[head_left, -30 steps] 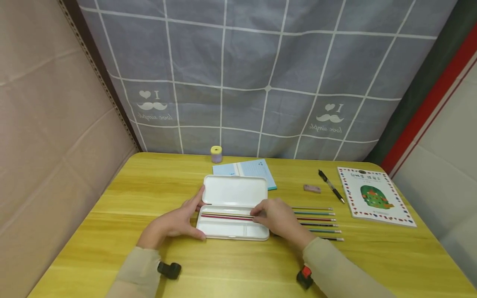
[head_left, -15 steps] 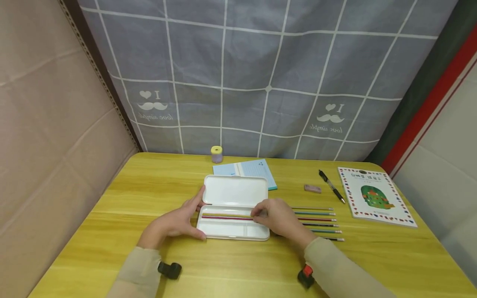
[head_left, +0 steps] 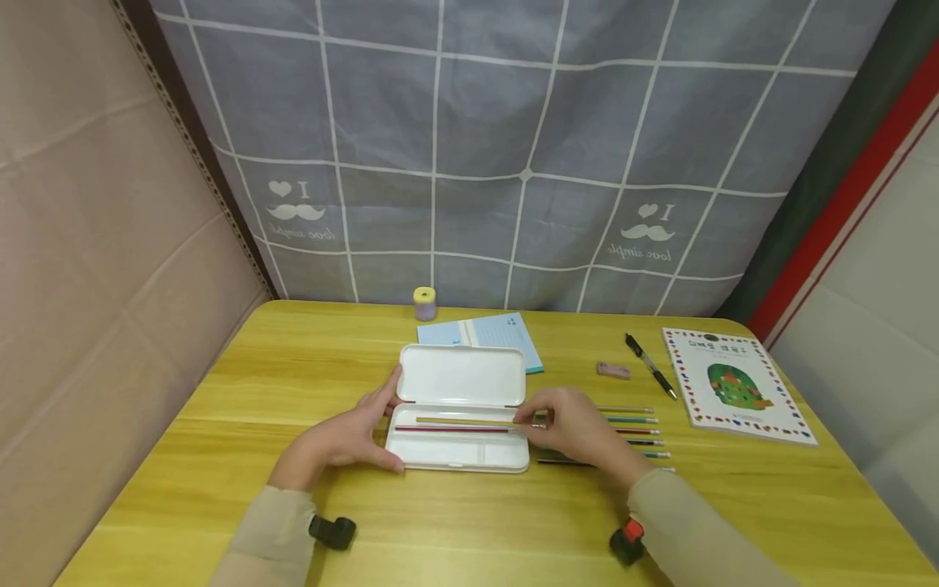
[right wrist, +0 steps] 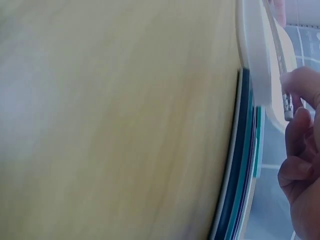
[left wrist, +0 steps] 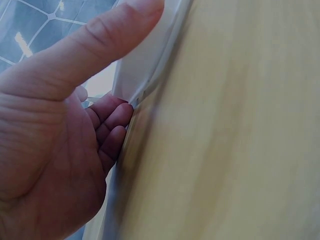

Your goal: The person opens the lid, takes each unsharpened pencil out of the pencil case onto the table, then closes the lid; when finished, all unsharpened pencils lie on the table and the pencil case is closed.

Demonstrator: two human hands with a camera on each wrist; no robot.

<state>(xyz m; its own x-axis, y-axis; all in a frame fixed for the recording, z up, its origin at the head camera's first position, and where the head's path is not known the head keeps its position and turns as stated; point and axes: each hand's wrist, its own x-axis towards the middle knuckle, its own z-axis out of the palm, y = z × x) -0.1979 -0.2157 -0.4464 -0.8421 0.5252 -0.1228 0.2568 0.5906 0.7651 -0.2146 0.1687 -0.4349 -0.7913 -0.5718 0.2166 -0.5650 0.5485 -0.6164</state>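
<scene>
An open white pencil case (head_left: 440, 453) lies on the table with its lid (head_left: 462, 375) tipped back. My left hand (head_left: 350, 432) grips its left end, thumb at the front corner and fingers by the hinge side; in the left wrist view those fingers (left wrist: 116, 117) curl against its edge. My right hand (head_left: 568, 424) pinches a yellow pencil (head_left: 462, 421) near its eraser end, over the back part of the case. That metal-banded end (right wrist: 287, 106) shows between thumb and fingers in the right wrist view. A red pencil (head_left: 447, 429) lies inside the case, just in front of the yellow one.
Several pencils (head_left: 641, 443) lie in a row right of the case, partly behind my right hand. Farther back are a pink eraser (head_left: 613, 371), a black pen (head_left: 650, 366), a picture-covered book (head_left: 737, 387), a light-blue notebook (head_left: 506, 336) and a yellow-topped small container (head_left: 425, 303).
My right hand has shifted right, and the yellow pencil has slid right with it, so its left tip now sits farther from the case's left end. My left hand stays in place.
</scene>
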